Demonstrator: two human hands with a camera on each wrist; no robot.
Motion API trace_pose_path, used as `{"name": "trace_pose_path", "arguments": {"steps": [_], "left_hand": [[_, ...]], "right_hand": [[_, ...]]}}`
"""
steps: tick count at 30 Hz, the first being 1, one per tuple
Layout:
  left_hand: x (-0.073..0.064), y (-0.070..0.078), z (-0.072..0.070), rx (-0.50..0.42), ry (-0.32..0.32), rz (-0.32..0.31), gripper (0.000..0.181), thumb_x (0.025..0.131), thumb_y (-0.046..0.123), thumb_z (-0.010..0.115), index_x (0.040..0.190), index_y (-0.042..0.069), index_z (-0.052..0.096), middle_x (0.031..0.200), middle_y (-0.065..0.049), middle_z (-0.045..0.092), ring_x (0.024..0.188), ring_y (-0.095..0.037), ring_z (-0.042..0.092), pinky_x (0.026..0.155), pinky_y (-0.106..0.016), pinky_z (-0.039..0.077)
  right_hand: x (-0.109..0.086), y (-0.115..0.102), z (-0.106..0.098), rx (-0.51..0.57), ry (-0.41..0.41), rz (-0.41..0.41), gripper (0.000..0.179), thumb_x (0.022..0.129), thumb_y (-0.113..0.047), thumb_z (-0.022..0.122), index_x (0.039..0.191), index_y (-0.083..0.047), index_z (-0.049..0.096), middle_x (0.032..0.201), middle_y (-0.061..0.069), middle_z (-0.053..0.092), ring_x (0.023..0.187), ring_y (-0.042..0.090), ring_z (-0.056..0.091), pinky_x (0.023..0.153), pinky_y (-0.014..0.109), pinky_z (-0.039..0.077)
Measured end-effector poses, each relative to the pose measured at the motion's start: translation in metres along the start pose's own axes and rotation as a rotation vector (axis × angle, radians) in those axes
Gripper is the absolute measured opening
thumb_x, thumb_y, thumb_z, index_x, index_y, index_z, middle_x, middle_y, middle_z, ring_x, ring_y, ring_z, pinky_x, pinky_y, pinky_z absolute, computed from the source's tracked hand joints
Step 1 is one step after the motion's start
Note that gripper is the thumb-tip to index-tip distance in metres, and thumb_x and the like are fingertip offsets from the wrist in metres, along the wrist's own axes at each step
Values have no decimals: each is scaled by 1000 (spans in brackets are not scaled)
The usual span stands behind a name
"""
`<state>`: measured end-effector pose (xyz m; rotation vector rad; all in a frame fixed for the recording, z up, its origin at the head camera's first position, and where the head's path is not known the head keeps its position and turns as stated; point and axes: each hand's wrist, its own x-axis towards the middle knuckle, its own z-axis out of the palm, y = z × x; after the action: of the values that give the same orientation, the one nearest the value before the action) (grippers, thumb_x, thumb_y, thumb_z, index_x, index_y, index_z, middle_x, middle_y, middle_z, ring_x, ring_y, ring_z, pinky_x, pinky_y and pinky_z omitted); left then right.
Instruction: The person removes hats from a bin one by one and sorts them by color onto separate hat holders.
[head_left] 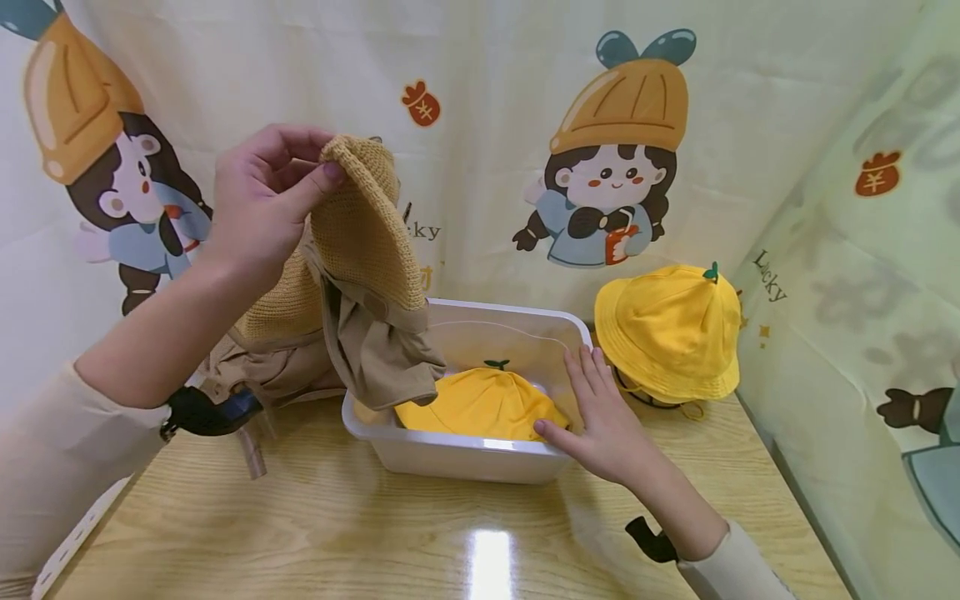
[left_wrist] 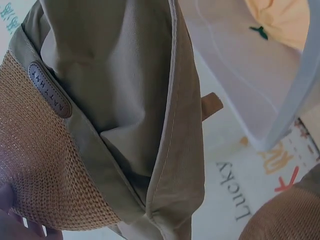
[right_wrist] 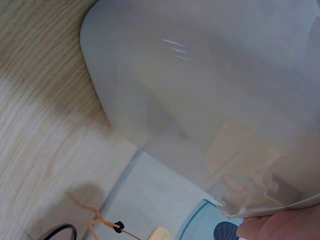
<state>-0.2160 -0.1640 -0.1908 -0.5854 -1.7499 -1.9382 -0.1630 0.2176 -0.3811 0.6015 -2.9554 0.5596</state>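
My left hand [head_left: 270,187] pinches the woven brim of a tan sun hat [head_left: 386,350] between thumb and fingers. The hat hangs over the left end of a white plastic bin [head_left: 465,458], its cloth part lowest. In the left wrist view, a small leather label [left_wrist: 49,90] shows on the hat's band. My right hand [head_left: 603,425] rests at the bin's right end, fingers straight along the rim and thumb toward the inside. A yellow bucket hat [head_left: 480,404] with a green sprout lies in the bin.
Behind the held hat, at the left, sits another woven tan hat [head_left: 281,300]. A second yellow hat [head_left: 667,333] stands right of the bin, its cord [right_wrist: 100,221] on the wooden table [head_left: 360,533]. A printed curtain [head_left: 480,50] closes off the back and right.
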Motion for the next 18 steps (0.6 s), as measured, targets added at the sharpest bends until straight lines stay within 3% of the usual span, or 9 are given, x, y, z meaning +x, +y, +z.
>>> {"name": "trace_pose_path", "arguments": {"steps": [8,18], "left_hand": [[14,10,-17,-51,76,24,24,86,2,75,110,2,70,101,-9,66,91,-17,67,81,-24,50],[28,11,-41,-96,153,133,25,81,-3,78,105,-5,70,96,-12,68,83,-19,66,76,-24,49]], "right_hand": [[0,0,0,9,5,1,105,88,-67,59,161,-12,8,167,17,-1,154,32,-9,119,62,12],[0,0,0,14,3,2,104,88,-66,60,161,-12,9,167,15,-3,154,33,-9,118,64,13]]}}
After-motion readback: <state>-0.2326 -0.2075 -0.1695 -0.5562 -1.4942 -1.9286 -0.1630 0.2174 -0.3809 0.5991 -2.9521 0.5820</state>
